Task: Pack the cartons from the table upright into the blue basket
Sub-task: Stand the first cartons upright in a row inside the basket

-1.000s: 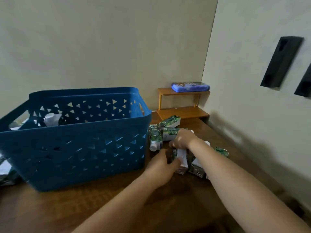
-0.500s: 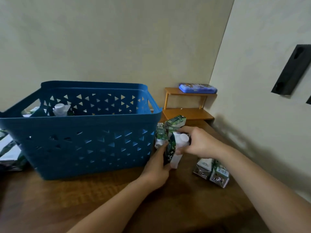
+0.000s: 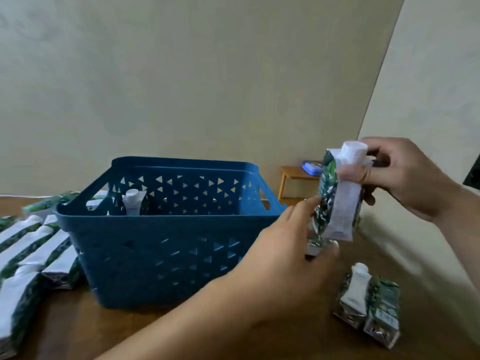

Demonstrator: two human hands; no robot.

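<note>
A green-and-white carton (image 3: 337, 198) with a white cap is held upright in the air, right of the blue basket (image 3: 166, 255). My right hand (image 3: 400, 178) grips its top near the cap. My left hand (image 3: 291, 245) has its fingers against the carton's lower left side, thumb under it. One carton (image 3: 133, 202) stands upright inside the basket at the back left. Two cartons (image 3: 368, 302) lie on the wooden table (image 3: 78, 331) at the right. Several more cartons (image 3: 31, 250) lie in a row left of the basket.
A small orange wooden shelf (image 3: 293, 175) with a blue case (image 3: 311, 167) on it stands in the corner behind the held carton. Beige walls close the table at the back and right. A dark object (image 3: 472, 175) hangs on the right wall.
Both hands have lifted the carton from the table up to basket-rim height. The view has swung left, bringing the row of cartons left of the basket into sight.
</note>
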